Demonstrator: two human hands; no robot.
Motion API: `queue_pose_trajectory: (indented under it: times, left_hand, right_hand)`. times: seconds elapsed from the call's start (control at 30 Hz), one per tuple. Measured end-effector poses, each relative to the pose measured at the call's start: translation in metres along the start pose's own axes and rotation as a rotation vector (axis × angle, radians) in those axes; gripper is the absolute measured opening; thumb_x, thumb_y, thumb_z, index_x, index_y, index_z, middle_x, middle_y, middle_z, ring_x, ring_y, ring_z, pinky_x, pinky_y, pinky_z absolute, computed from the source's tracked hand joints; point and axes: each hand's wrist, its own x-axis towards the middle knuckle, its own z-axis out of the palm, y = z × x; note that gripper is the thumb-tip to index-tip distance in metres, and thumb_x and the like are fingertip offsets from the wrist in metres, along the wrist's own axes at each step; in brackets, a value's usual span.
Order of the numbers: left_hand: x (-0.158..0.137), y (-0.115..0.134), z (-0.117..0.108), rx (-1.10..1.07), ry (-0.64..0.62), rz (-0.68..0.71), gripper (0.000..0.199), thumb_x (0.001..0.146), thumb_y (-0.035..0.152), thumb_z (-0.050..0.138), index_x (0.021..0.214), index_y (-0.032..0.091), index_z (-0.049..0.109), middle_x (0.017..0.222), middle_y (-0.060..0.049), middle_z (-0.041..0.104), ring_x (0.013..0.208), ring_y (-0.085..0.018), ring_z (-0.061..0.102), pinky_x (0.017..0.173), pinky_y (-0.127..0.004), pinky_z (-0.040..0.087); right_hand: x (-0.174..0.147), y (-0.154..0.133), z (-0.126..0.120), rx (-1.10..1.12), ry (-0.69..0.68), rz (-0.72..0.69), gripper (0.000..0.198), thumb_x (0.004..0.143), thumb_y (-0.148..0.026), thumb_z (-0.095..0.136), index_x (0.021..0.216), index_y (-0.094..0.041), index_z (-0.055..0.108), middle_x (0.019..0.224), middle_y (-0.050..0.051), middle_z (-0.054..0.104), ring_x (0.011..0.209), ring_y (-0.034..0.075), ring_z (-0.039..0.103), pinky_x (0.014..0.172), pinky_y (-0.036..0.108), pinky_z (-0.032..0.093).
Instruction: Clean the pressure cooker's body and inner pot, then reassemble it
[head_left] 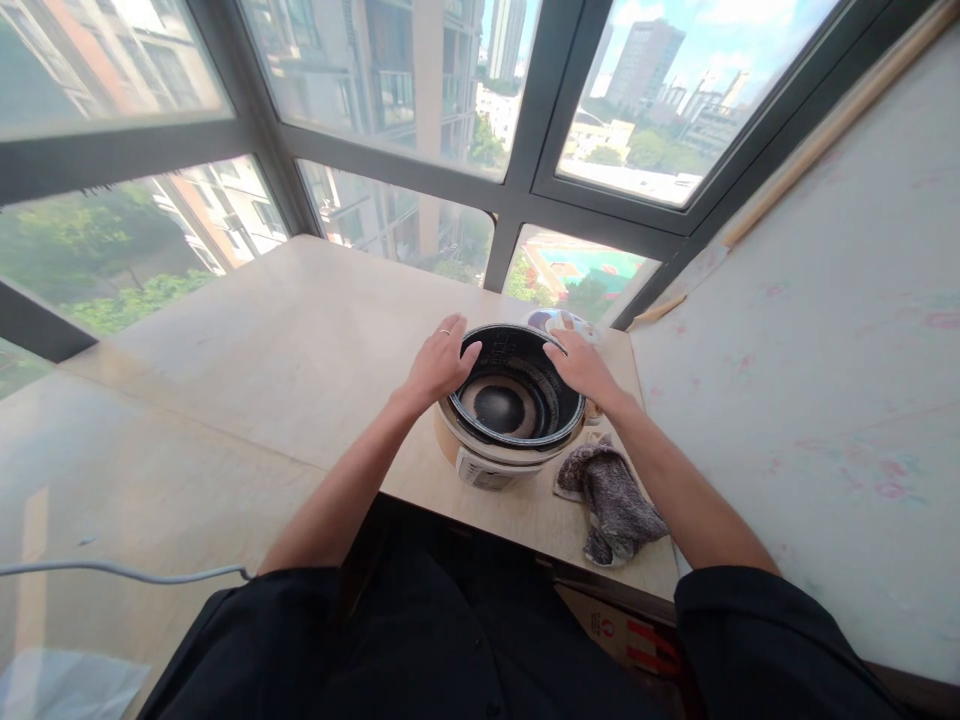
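From the head view, the desk (360,330) stretches wide to the left, up to the window frame (397,175); the wall (825,430) closes in on the right. The rice cooker (450,442) stands near the front edge, the black inner pot (501,408) inside it, a crumpled cloth (611,500) beside it. The left hand (444,360) and right hand (581,362) touch the pot's rim, fingers half spread, thumbs inward; I can't tell whether they grip.

Daylit, grey-framed windows (397,90) — pale flowered wall (832,400) rightward.
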Motion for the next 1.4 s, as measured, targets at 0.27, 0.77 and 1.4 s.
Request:
queue_pose_trajectory:
  times: [0.27, 0.77, 1.4]
  left_hand:
    - [0.004, -0.003, 0.007, 0.093, -0.219, -0.019, 0.066, 0.105, 0.044, 0.032, 0.153, -0.001, 0.036, 0.16, -0.024, 0.039, 0.154, -0.031, 0.028, 0.126, -0.047, 0.02]
    - [0.008, -0.002, 0.001, 0.091, -0.223, -0.059, 0.061, 0.104, 0.045, 0.035, 0.153, 0.009, 0.041, 0.155, -0.017, 0.049, 0.143, -0.029, 0.048, 0.12, -0.044, 0.032]
    - [0.006, -0.01, 0.004, 0.018, -0.147, -0.113, 0.059, 0.098, 0.046, 0.044, 0.152, 0.022, 0.049, 0.143, -0.009, 0.062, 0.129, -0.031, 0.06, 0.112, -0.044, 0.043]
  right_hand:
    - [-0.002, 0.002, 0.015, 0.061, -0.011, 0.009, 0.052, 0.101, -0.037, 0.039, 0.14, -0.012, 0.061, 0.147, 0.013, 0.058, 0.14, 0.027, 0.051, 0.119, 0.044, 0.038]
    - [-0.01, -0.007, 0.013, 0.028, 0.035, 0.104, 0.047, 0.101, -0.034, 0.04, 0.139, -0.02, 0.063, 0.141, 0.007, 0.064, 0.132, 0.028, 0.059, 0.113, 0.046, 0.045]
    - [-0.009, 0.003, 0.015, 0.248, 0.003, 0.103, 0.051, 0.097, -0.046, 0.05, 0.138, -0.018, 0.063, 0.147, 0.009, 0.059, 0.142, 0.025, 0.05, 0.123, 0.044, 0.033]
